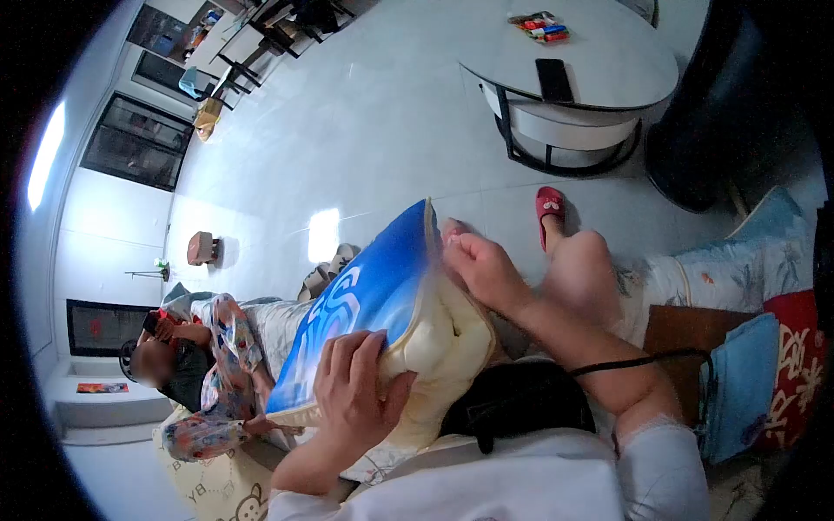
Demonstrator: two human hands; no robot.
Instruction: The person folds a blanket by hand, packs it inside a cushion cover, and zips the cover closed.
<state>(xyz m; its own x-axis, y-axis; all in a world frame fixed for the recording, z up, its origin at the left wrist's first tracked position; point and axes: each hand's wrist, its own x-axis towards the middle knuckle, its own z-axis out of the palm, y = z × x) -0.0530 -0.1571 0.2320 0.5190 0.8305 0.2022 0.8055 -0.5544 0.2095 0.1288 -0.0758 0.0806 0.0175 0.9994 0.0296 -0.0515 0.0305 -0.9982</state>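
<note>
A blue printed cushion (347, 300) with white markings leans across my lap, its near side gaping along a cream-edged seam. Soft cream padding (447, 347) bulges out of that opening. My left hand (360, 382) grips the cushion's near edge, fingers over the blue face and thumb against the cream side. Beside the far upper edge, my right hand (482, 269) is closed in a pinch; it is slightly blurred, and what lies between its fingertips is hidden. Below the padding, a black bag (521, 399) with a cord rests against me.
A person (191, 365) reclines on the left with a phone. Ahead stands a round white table (608, 43) bearing a black phone (553, 80) and colourful packets (540, 26). Folded blue cloth (738, 382) and a red cushion (795, 365) lie at my right. A stool (202, 248) stands on the floor.
</note>
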